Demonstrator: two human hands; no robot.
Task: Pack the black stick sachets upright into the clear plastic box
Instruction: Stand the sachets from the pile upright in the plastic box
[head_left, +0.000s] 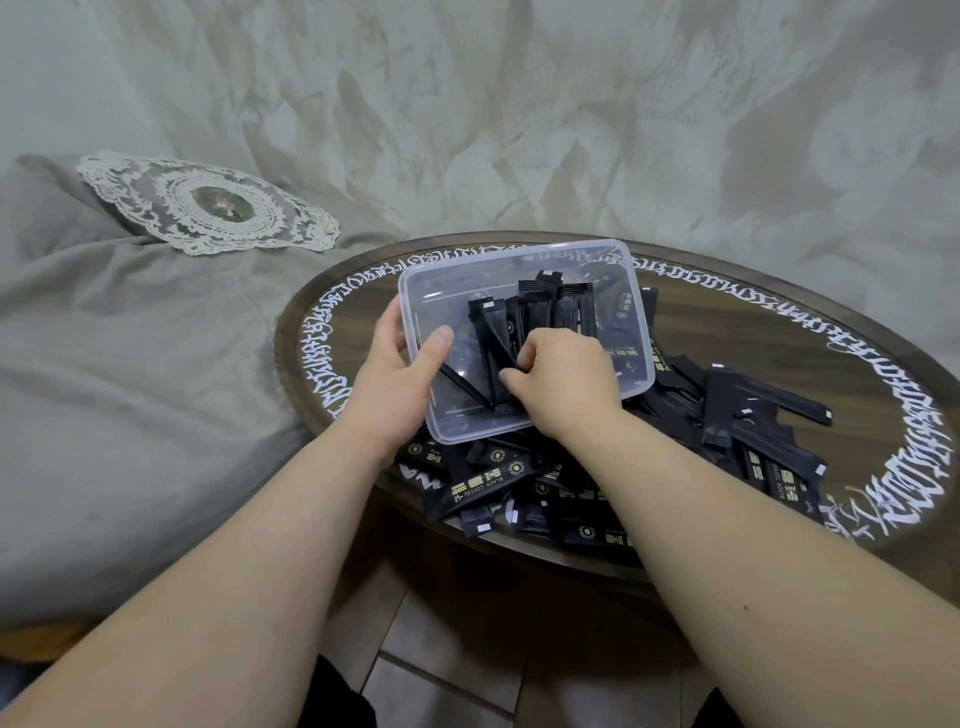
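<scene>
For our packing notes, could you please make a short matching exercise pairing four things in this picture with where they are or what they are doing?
Things:
1. left hand
2. right hand
3. loose sachets
4. lace doily

Places or states:
A. lying on the grey fabric, away from the table
B. grips the near left rim of the clear plastic box
C. inside the box, fingers on the standing sachets
D. piled on the round table, beside and under the box

Pairs: 1-B, 2-C, 3-D, 4-A
</scene>
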